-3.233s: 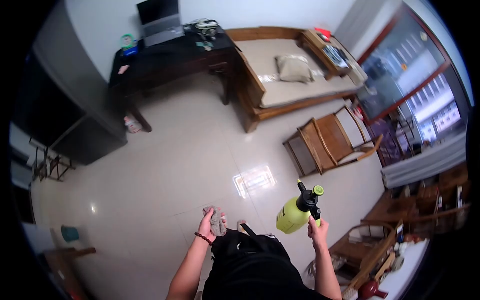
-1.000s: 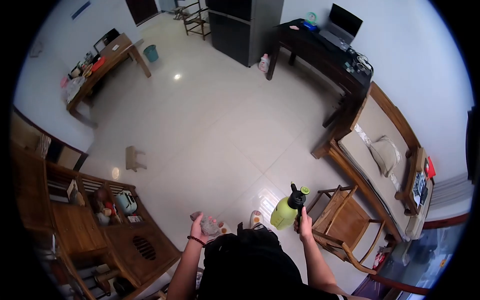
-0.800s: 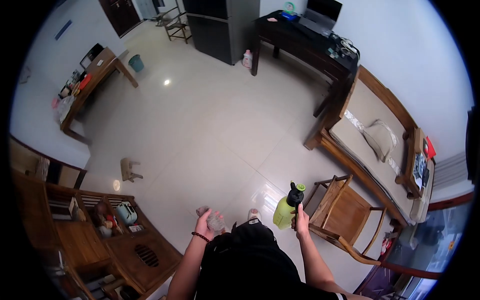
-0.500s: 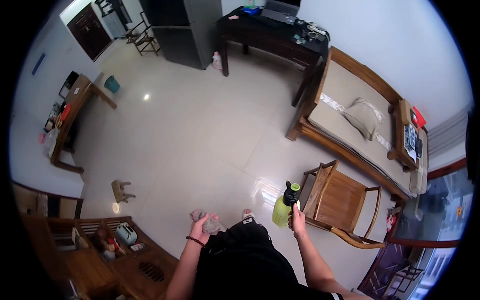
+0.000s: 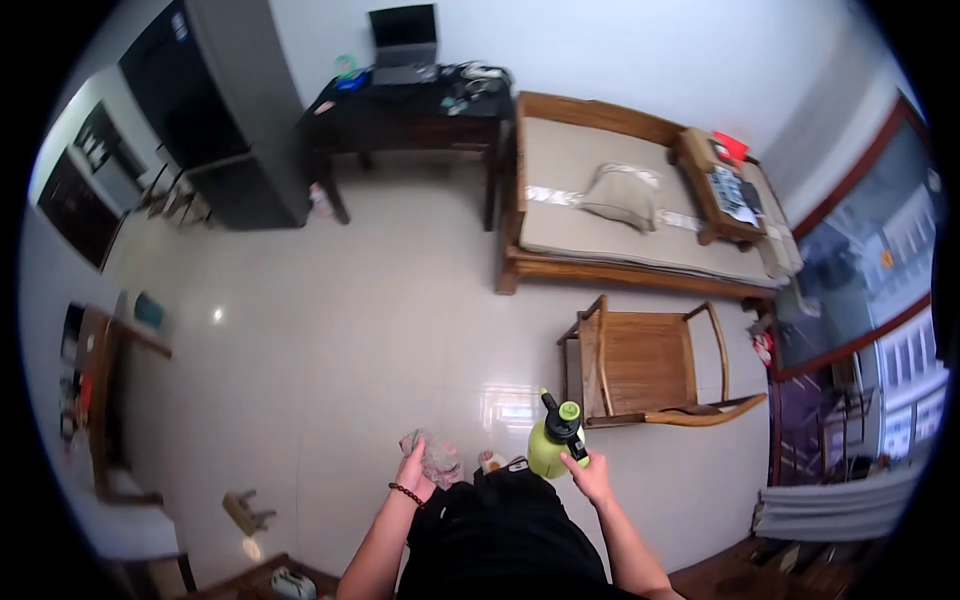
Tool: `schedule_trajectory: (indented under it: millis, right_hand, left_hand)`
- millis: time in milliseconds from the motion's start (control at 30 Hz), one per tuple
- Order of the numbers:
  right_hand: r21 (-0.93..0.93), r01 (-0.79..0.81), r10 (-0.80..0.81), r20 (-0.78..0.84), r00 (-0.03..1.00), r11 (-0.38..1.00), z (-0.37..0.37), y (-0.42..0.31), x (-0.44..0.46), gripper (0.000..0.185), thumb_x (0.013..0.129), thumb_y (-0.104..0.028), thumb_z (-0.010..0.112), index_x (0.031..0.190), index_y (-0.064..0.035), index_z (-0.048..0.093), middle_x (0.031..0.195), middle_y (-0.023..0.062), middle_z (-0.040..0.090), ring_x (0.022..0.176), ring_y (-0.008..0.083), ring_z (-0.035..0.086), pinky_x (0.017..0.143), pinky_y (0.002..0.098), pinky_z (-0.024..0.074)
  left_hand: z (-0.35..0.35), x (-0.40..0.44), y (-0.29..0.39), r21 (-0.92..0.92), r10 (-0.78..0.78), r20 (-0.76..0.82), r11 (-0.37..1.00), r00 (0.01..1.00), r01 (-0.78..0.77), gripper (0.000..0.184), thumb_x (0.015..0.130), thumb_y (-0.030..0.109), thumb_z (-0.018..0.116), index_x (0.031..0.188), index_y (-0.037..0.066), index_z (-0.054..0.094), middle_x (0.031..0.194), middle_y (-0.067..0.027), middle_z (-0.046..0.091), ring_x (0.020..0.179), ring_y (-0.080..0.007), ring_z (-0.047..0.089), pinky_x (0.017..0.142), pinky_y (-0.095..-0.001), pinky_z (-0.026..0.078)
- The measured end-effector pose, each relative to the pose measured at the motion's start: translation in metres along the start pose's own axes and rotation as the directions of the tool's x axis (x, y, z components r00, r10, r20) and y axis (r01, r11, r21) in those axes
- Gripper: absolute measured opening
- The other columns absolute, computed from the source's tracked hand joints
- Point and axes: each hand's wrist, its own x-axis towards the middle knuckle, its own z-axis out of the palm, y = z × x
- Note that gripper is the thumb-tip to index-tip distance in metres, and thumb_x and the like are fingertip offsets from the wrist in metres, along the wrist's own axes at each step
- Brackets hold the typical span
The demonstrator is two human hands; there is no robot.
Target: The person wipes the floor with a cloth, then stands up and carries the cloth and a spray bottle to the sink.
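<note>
My left hand [image 5: 416, 470], with a beaded bracelet on its wrist, is closed on a crumpled greyish-pink cloth [image 5: 438, 462] at the lower middle of the head view. Farther right, my right hand [image 5: 590, 474] grips the black handle of a green pump spray bottle [image 5: 550, 450]. The bottle is held roughly upright with its nozzle turned away from me. Both hands are in front of my black clothes, above the tiled floor. Part of my foot [image 5: 490, 462] shows between them.
A wooden armchair [image 5: 640, 365] stands just right of the bottle. Behind it is a wooden daybed [image 5: 560, 262] with a cushion [image 5: 622, 196]. A dark desk [image 5: 410, 130] carries a laptop [image 5: 404, 50]. A small stool [image 5: 246, 512] sits on the floor at left. Glass doors [image 5: 850, 270] are at right.
My view has turned to the right, so the room's furniture appears shifted left. The cloth and the spray bottle remain in my hands, and the bottle is slightly closer to the cloth in view.
</note>
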Motion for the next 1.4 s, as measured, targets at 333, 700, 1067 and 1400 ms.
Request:
schedule_trajectory:
  millis: [333,700,1067,1400]
  right_hand:
    - [0.152,-0.179,0.223,-0.360,0.906,0.972,-0.030,0.006,-0.133,0.041,0.094,-0.034,0.084,0.101,0.0058,0.077,0.076,0.0057,0.071,0.075,0.0092,0.060,0.070,0.0344,0.0539]
    - [0.353,-0.085,0.318,-0.682,0.659,0.932,-0.109,0.129,-0.214,0.040,0.091,-0.037,0.086,0.097,0.0021,0.079,0.068,0.0066,0.068,0.065,0.0110,0.059,0.064,0.0345,0.0520]
    - [0.401,0.018,0.339,-0.797,0.499,0.916,-0.280,0.260,-0.254,0.045,0.091,-0.040,0.086,0.094,0.0030,0.076,0.069,0.0128,0.068,0.064,0.0195,0.061,0.065,0.0390,0.0525]
    - [0.581,0.070,0.510,-0.760,0.402,0.811,-0.458,0.356,-0.224,0.036,0.095,-0.028,0.084,0.084,0.0032,0.069,0.066,-0.0013,0.060,0.065,0.0080,0.052,0.060,0.0310,0.0447]
  left_hand:
    - [0.016,0.073,-0.012,0.297,-0.295,0.246,0.930,0.923,0.217,0.046,0.113,0.042,0.051,0.143,0.007,0.052,0.137,-0.0145,0.062,0.129,-0.0384,0.063,0.107,-0.0645,0.054]
    - [0.197,0.065,-0.194,0.712,-0.660,0.230,0.615,0.715,0.339,0.105,0.092,0.096,0.021,0.151,0.013,0.047,0.138,-0.0236,0.063,0.128,-0.0480,0.062,0.106,-0.0762,0.048]
    - [0.393,0.051,-0.421,0.777,-0.791,0.259,0.511,0.555,0.366,0.050,0.112,0.054,0.043,0.140,0.014,0.058,0.135,-0.0165,0.068,0.124,-0.0406,0.067,0.106,-0.0626,0.055]
    - [0.498,0.094,-0.538,0.821,-0.696,0.316,0.541,0.644,0.183,0.041,0.096,-0.010,0.063,0.135,0.002,0.061,0.127,-0.0223,0.069,0.125,-0.0396,0.068,0.107,-0.0542,0.059]
